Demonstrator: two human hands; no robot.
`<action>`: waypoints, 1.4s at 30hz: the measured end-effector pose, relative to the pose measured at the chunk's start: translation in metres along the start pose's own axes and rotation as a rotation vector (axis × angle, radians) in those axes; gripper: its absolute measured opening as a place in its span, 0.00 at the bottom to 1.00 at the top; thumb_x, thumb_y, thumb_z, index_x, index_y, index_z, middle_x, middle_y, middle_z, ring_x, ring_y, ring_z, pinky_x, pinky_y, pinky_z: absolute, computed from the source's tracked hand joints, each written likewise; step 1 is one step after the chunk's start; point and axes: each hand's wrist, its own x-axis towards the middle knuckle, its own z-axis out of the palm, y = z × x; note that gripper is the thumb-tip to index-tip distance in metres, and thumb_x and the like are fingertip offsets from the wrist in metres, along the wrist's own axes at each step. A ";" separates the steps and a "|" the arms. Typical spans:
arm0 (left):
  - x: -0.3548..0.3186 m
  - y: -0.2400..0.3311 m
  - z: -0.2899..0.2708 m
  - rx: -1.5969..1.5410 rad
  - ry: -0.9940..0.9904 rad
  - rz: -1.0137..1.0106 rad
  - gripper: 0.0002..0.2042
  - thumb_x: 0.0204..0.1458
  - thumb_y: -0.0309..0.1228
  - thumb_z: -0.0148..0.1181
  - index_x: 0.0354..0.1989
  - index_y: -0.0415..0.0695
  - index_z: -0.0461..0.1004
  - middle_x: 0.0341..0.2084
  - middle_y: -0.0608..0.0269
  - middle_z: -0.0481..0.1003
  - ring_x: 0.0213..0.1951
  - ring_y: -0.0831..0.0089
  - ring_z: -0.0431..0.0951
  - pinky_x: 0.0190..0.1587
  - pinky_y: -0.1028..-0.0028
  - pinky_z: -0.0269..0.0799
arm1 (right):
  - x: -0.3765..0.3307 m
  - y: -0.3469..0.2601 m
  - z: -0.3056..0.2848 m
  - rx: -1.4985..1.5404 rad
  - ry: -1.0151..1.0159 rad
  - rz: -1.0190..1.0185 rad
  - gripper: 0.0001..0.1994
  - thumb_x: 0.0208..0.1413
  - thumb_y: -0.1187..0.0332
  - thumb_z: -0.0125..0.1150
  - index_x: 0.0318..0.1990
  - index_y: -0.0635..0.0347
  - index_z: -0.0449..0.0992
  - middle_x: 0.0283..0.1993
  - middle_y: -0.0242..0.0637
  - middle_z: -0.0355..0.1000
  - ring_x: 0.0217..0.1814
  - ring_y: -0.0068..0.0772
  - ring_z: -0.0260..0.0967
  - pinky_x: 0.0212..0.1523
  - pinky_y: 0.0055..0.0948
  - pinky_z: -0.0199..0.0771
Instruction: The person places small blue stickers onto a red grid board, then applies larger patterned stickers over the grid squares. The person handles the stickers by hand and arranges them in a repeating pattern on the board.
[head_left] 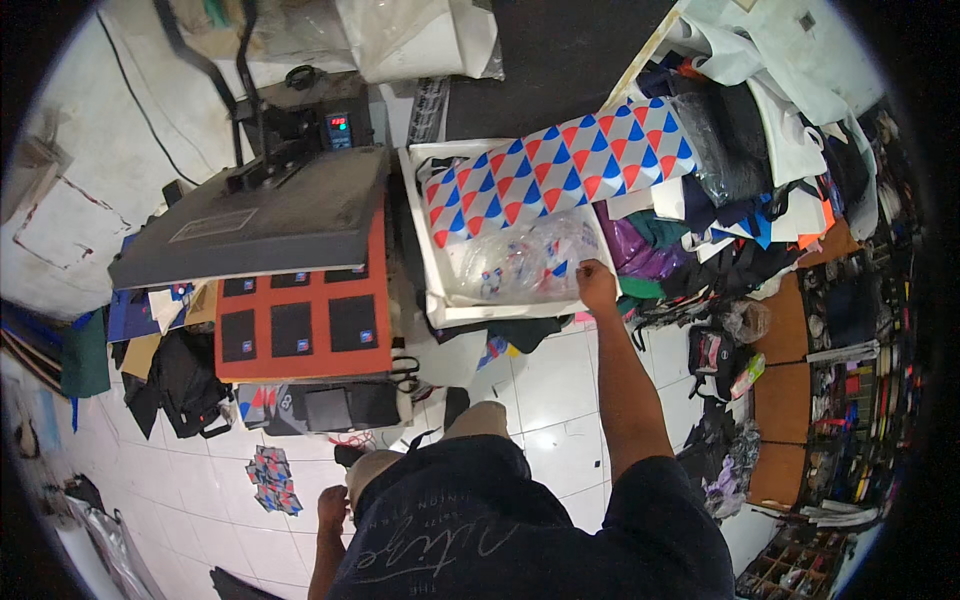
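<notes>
My right hand (597,287) reaches over the right edge of a white box (480,312), its fingers drawn together beside clear plastic film (515,262). Small red and blue prints show on the film; what the fingertips pinch is too small to make out. Low at my left side hangs my left hand (333,508), its fingers partly hidden and unclear. A heat press stands to the left, its dark upper plate (270,215) raised. Black square patches (292,330), each with a small blue and red mark, lie in rows on its orange-red pad (378,352).
A sheet patterned in red, blue and grey (560,165) lies across the box's far side. Fabric and bags pile up at the right, near a purple bundle (635,250). Patterned pieces (272,480) lie on the tiled floor, and shelves (845,400) line the right.
</notes>
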 end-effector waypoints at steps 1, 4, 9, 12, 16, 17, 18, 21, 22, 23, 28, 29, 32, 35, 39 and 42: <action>-0.011 0.006 0.010 0.132 -0.032 0.138 0.08 0.50 0.31 0.54 0.34 0.43 0.75 0.28 0.63 0.75 0.27 0.72 0.74 0.26 0.73 0.70 | 0.010 0.005 0.010 -0.046 -0.062 0.019 0.10 0.47 0.67 0.61 0.35 0.63 0.78 0.30 0.46 0.77 0.32 0.45 0.76 0.37 0.38 0.75; -0.029 0.010 0.025 0.622 0.045 0.572 0.06 0.48 0.30 0.54 0.28 0.43 0.76 0.21 0.65 0.72 0.26 0.73 0.73 0.25 0.72 0.69 | 0.032 0.018 0.036 -0.426 -0.352 -0.057 0.18 0.44 0.63 0.65 0.44 0.57 0.76 0.40 0.44 0.75 0.46 0.43 0.74 0.48 0.37 0.73; -0.065 0.036 0.026 -0.215 0.221 -0.268 0.11 0.51 0.33 0.55 0.42 0.44 0.73 0.26 0.66 0.72 0.27 0.74 0.72 0.25 0.72 0.69 | 0.060 0.007 0.069 -0.622 -0.527 -0.109 0.29 0.41 0.57 0.69 0.51 0.62 0.71 0.53 0.43 0.67 0.57 0.46 0.65 0.54 0.42 0.70; -0.079 0.049 0.007 -0.399 0.235 -0.268 0.13 0.52 0.35 0.56 0.44 0.43 0.72 0.28 0.66 0.72 0.27 0.74 0.72 0.24 0.73 0.69 | 0.075 -0.015 0.067 -0.598 -0.658 -0.088 0.34 0.39 0.53 0.70 0.52 0.66 0.68 0.56 0.44 0.64 0.60 0.49 0.62 0.55 0.49 0.67; -0.075 0.099 0.024 -0.243 0.273 -0.202 0.15 0.51 0.34 0.55 0.45 0.41 0.72 0.28 0.66 0.73 0.26 0.76 0.73 0.25 0.76 0.69 | 0.083 0.004 0.065 -0.667 -0.664 -0.166 0.36 0.38 0.51 0.71 0.52 0.66 0.68 0.57 0.45 0.64 0.60 0.49 0.62 0.55 0.52 0.65; -0.075 0.113 0.032 -0.210 0.263 -0.189 0.14 0.51 0.34 0.55 0.45 0.41 0.73 0.28 0.66 0.73 0.26 0.76 0.73 0.25 0.76 0.69 | 0.082 0.010 0.067 -0.651 -0.674 -0.133 0.36 0.39 0.51 0.70 0.54 0.64 0.67 0.59 0.46 0.63 0.62 0.50 0.60 0.57 0.53 0.62; -0.075 0.128 0.039 -0.178 0.255 -0.173 0.14 0.51 0.34 0.55 0.44 0.41 0.73 0.28 0.66 0.73 0.27 0.76 0.73 0.25 0.77 0.69 | 0.084 0.014 0.067 -0.633 -0.683 -0.104 0.36 0.41 0.50 0.68 0.56 0.62 0.66 0.61 0.46 0.62 0.64 0.50 0.59 0.59 0.54 0.59; -0.070 0.133 0.051 -0.150 0.235 -0.139 0.13 0.51 0.34 0.56 0.43 0.41 0.73 0.29 0.66 0.74 0.27 0.77 0.73 0.25 0.77 0.69 | 0.083 0.022 0.068 -0.537 -0.648 -0.121 0.35 0.43 0.52 0.67 0.58 0.60 0.65 0.60 0.48 0.64 0.63 0.50 0.60 0.60 0.55 0.59; -0.067 0.134 0.054 -0.153 0.229 -0.127 0.13 0.51 0.34 0.56 0.43 0.41 0.74 0.29 0.66 0.74 0.27 0.77 0.73 0.25 0.77 0.69 | 0.083 0.023 0.068 -0.497 -0.622 -0.145 0.34 0.43 0.52 0.67 0.58 0.59 0.65 0.59 0.49 0.65 0.62 0.50 0.62 0.59 0.54 0.61; -0.067 0.135 0.054 -0.142 0.223 -0.136 0.13 0.52 0.35 0.57 0.43 0.41 0.74 0.28 0.67 0.74 0.27 0.77 0.73 0.25 0.76 0.69 | 0.080 0.024 0.068 -0.464 -0.609 -0.115 0.34 0.42 0.53 0.68 0.55 0.60 0.66 0.54 0.49 0.68 0.58 0.48 0.65 0.56 0.50 0.64; -0.057 0.129 0.049 -0.133 0.184 -0.139 0.14 0.52 0.36 0.57 0.43 0.41 0.73 0.28 0.66 0.74 0.27 0.76 0.74 0.26 0.75 0.69 | 0.066 0.021 0.061 -0.279 -0.434 -0.022 0.28 0.41 0.56 0.69 0.48 0.60 0.69 0.41 0.48 0.74 0.45 0.45 0.74 0.47 0.40 0.73; -0.055 0.127 0.047 -0.123 0.172 -0.138 0.14 0.52 0.36 0.57 0.43 0.41 0.73 0.28 0.66 0.74 0.27 0.75 0.74 0.26 0.74 0.70 | 0.063 0.022 0.061 -0.297 -0.422 -0.043 0.26 0.42 0.57 0.69 0.47 0.60 0.70 0.40 0.47 0.74 0.45 0.44 0.74 0.46 0.40 0.73; -0.047 0.123 0.041 -0.123 0.137 -0.120 0.14 0.52 0.36 0.57 0.45 0.41 0.73 0.28 0.65 0.74 0.28 0.74 0.74 0.26 0.73 0.70 | 0.061 0.029 0.058 -0.348 -0.389 -0.104 0.21 0.44 0.60 0.67 0.44 0.60 0.71 0.40 0.47 0.74 0.44 0.43 0.74 0.45 0.39 0.74; -0.045 0.114 0.034 -0.185 0.091 -0.104 0.15 0.52 0.36 0.57 0.45 0.41 0.74 0.29 0.64 0.74 0.28 0.74 0.75 0.27 0.73 0.70 | 0.059 0.018 0.051 -0.362 -0.396 -0.117 0.19 0.45 0.63 0.65 0.44 0.60 0.70 0.42 0.46 0.73 0.44 0.43 0.74 0.44 0.38 0.74; -0.035 0.115 0.037 -0.070 0.083 -0.160 0.15 0.52 0.36 0.57 0.44 0.41 0.73 0.30 0.63 0.75 0.29 0.73 0.75 0.27 0.73 0.71 | 0.048 0.014 0.045 -0.321 -0.374 -0.139 0.17 0.48 0.66 0.60 0.46 0.59 0.70 0.46 0.48 0.72 0.48 0.44 0.72 0.48 0.38 0.73; -0.030 0.115 0.041 -0.028 0.065 -0.126 0.14 0.52 0.36 0.57 0.44 0.40 0.73 0.30 0.63 0.75 0.29 0.73 0.75 0.27 0.74 0.71 | 0.046 0.016 0.042 -0.185 -0.433 -0.057 0.21 0.45 0.66 0.63 0.48 0.60 0.69 0.47 0.49 0.71 0.51 0.45 0.71 0.51 0.39 0.73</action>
